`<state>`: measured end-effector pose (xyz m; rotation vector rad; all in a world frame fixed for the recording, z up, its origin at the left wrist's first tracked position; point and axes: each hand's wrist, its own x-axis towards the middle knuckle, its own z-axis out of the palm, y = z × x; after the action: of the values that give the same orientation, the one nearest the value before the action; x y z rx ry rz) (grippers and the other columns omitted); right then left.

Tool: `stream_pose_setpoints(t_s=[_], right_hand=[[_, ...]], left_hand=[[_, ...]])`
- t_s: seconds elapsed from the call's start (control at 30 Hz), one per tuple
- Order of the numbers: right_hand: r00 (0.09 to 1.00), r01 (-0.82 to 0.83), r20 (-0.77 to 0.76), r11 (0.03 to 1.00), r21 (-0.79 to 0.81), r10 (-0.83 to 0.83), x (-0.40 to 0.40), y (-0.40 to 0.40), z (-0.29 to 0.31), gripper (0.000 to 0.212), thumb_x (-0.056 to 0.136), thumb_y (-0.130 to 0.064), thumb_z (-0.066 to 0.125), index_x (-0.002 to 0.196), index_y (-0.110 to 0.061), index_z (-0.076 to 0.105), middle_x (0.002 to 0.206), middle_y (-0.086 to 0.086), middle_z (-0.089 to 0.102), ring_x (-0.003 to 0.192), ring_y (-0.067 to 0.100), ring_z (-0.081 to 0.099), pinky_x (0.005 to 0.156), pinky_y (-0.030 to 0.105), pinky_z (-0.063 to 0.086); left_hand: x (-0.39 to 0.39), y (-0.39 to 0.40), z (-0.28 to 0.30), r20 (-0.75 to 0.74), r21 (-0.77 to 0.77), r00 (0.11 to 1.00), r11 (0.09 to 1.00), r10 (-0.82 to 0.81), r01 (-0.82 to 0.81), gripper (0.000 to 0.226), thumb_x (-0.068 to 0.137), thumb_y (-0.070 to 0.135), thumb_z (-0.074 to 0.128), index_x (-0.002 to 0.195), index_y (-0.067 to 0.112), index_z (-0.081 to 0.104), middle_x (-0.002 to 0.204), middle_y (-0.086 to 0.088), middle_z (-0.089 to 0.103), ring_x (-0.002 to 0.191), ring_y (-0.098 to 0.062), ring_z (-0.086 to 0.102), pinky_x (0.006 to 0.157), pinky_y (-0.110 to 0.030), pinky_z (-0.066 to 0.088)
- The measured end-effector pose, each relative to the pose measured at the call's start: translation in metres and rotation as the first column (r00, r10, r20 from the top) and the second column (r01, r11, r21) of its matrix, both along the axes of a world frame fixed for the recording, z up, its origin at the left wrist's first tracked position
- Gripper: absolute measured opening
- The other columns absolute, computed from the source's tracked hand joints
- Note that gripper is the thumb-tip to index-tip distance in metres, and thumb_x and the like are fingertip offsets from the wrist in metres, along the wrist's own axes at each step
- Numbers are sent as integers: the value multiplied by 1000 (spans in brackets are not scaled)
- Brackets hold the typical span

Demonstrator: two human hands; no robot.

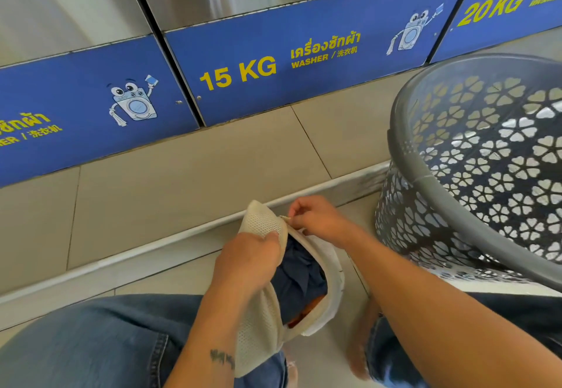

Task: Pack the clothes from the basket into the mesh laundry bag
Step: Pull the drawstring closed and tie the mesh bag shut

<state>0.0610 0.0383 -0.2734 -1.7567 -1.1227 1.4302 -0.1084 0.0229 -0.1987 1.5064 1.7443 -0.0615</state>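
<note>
one head view, looking steeply down, close over the lap.

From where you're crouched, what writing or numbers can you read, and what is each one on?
"15 KG": middle blue panel.
"WASHER": same panel, under Thai script I won't transcribe; small Chinese characters follow it.
"20KG": right blue panel; the yellow text beside it is cut off.
Left blue panel: only "ER" plus cropped Thai and Chinese script.
Wrist tattoo: too blurred to read.
</note>
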Motion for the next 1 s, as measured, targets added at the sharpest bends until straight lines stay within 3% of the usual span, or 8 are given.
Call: stream_pose_setpoints(t_s=[0.17, 0.27, 0.33, 0.4, 0.5, 0.57, 0.77, 1.0], right_hand=[[997, 79, -8, 996, 31, -79, -13, -10, 5, 20, 79, -4, 63, 66, -20, 63, 67, 0, 61, 70, 16, 57, 70, 34, 49], [990, 133, -44, 988, 76, -130, -21, -21, 8, 15, 71, -9, 66, 63, -21, 60, 60, -3, 60, 59, 11, 54, 60, 29, 46], [983, 167, -86, 982, 84, -159, -27, -29, 8, 15, 67, -7, 67, 63, -18, 59, 61, 3, 60, 59, 14, 53, 58, 31, 44], [972, 208, -127, 976, 67, -198, -32, -37, 7, 13, 64, -7, 68, 64, -16, 58, 63, 8, 58, 63, 19, 54, 62, 35, 45], [943, 274, -197, 962, -5, -269, -37, -47, 4, 14, 61, -7, 66, 61, -18, 57, 61, 9, 56, 65, 23, 56, 66, 41, 48], [926, 304, -227, 952, -29, -302, -38, -52, 0, 20, 63, -2, 63, 57, -20, 56, 56, 6, 54, 63, 23, 54, 65, 40, 47], [868, 372, -332, 927, -55, -368, -38, -56, -3, 31, 71, 13, 56, 62, -16, 62, 56, 5, 55, 55, 20, 52, 57, 33, 46], [943, 228, -241, 973, -28, -228, -36, -60, 3, 16, 76, 4, 71, 76, -12, 67, 64, 7, 62, 61, 20, 55, 65, 36, 49]], left_hand=[[-5, 5, 7, -176, 295, 978, 942, -110, 159, 30, 85, 38, 40, 83, 17, 61, 97, -8, 64, 84, -28, 58, 69, -34, 44], [2, 8, 10, -12, 628, 986, 766, -167, 138, 17, 88, 23, 47, 99, 25, 61, 109, 1, 56, 99, -22, 52, 80, -33, 42], [8, 21, 7, 13, 708, 953, 676, -302, 205, 26, 89, 14, 50, 106, 28, 63, 115, 6, 56, 108, -17, 49, 89, -34, 40], [8, 31, -4, -40, 636, 936, 714, -348, 293, 30, 91, 12, 49, 107, 29, 67, 118, 7, 61, 111, -18, 53, 93, -39, 42], [1, 29, -29, -9, 320, 966, 915, -258, 247, 26, 91, 17, 49, 100, 27, 72, 113, -1, 70, 104, -25, 62, 91, -39, 49], [-2, 21, -40, 22, 165, 973, 961, -230, 223, 25, 89, 19, 49, 95, 25, 72, 108, -2, 72, 98, -24, 64, 87, -34, 51], [-7, 21, -35, 141, 48, 971, 981, -193, 188, 21, 77, 15, 60, 76, 30, 74, 83, 13, 70, 79, -7, 63, 64, -24, 46], [-9, 19, -33, 180, 33, 971, 987, -158, 155, 26, 71, 7, 59, 74, 28, 74, 79, 15, 66, 78, -4, 59, 67, -23, 43]])
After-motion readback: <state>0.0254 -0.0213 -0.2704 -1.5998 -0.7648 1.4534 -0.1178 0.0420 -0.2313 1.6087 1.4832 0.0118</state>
